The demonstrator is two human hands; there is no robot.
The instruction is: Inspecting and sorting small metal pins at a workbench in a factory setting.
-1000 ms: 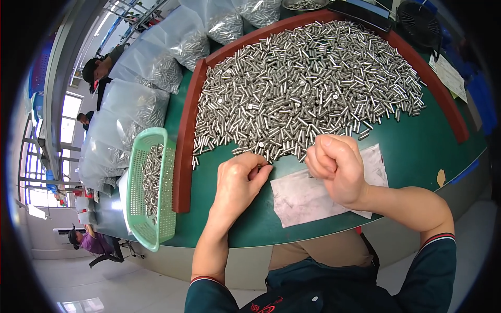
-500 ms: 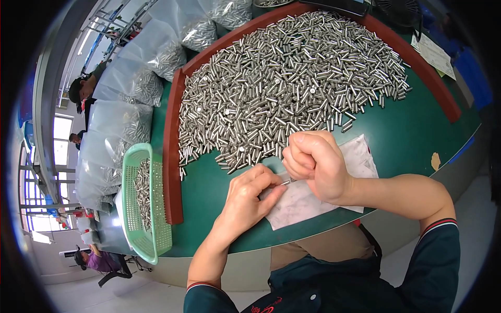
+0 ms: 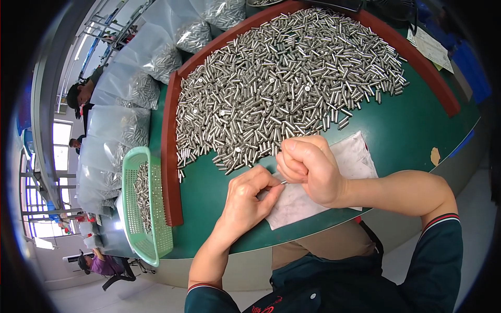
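Note:
Between the thumb and fingertips of my left hand point(image 3: 247, 197) is a small metal pin point(image 3: 284, 182), with only its end showing. Right beside it, my right hand point(image 3: 315, 171) is closed in a fist; whatever it holds, if anything, is hidden by the fingers. Both hands are over a stained white cloth point(image 3: 354, 156) lying at the table's near edge. Just beyond them spreads a large heap of short silvery metal pins point(image 3: 282, 88) on the green tabletop point(image 3: 402, 130).
A dark red raised border point(image 3: 173, 151) curves round the heap. To its left stands a light green basket point(image 3: 136, 235) partly filled with pins. Several clear plastic bags point(image 3: 125, 128) of pins line the left and back. Papers point(image 3: 430, 49) lie at far right; other people are at left.
The whole view has shifted slightly. Both hands keep nearly the same pose, with the right fist a little closer to the left fingertips, and less of the pin shows.

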